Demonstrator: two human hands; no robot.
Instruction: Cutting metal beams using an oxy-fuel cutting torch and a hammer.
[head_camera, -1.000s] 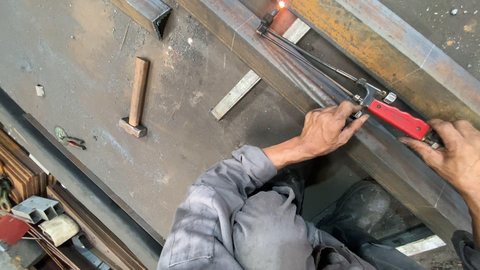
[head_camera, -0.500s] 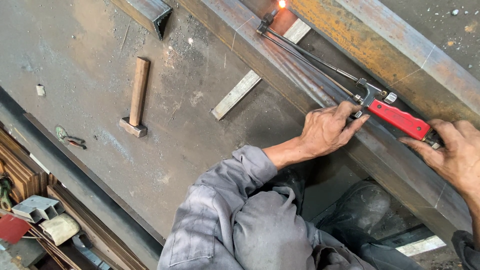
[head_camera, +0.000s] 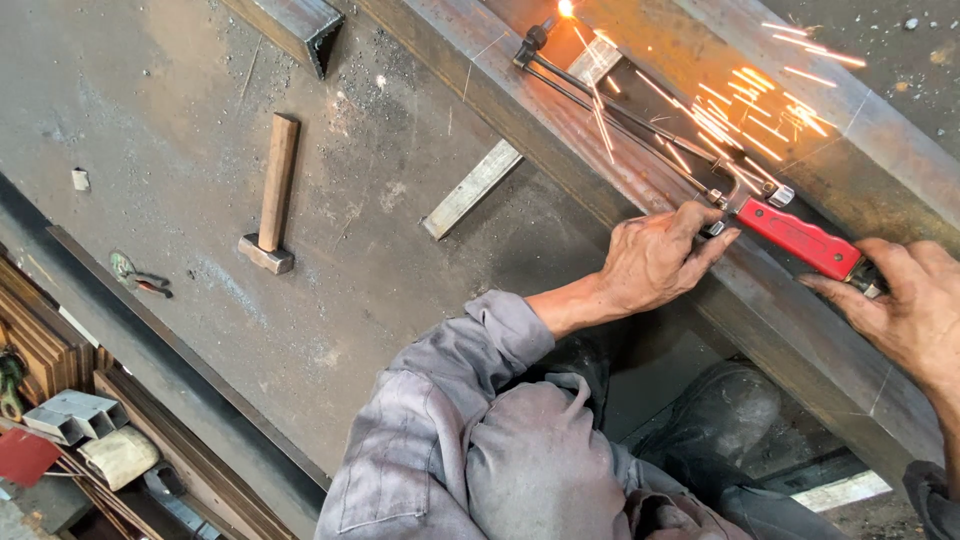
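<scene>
The person is steadying a red-handled cutting torch (head_camera: 800, 238) along the steel beam (head_camera: 760, 310), left hand (head_camera: 655, 262) pinching its front by the valve, right hand (head_camera: 900, 310) wrapping its rear end, while sparks (head_camera: 740, 115) are spraying from the flame (head_camera: 566, 8).

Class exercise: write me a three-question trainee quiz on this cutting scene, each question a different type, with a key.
1. True or false: sparks fly from the torch.
2. Which hand is at the red handle's rear end? A left hand B right hand
3. Fill in: the wooden-handled tool lying on the plate is a ____.

Key: 1 true; 2 B; 3 hammer.
</scene>
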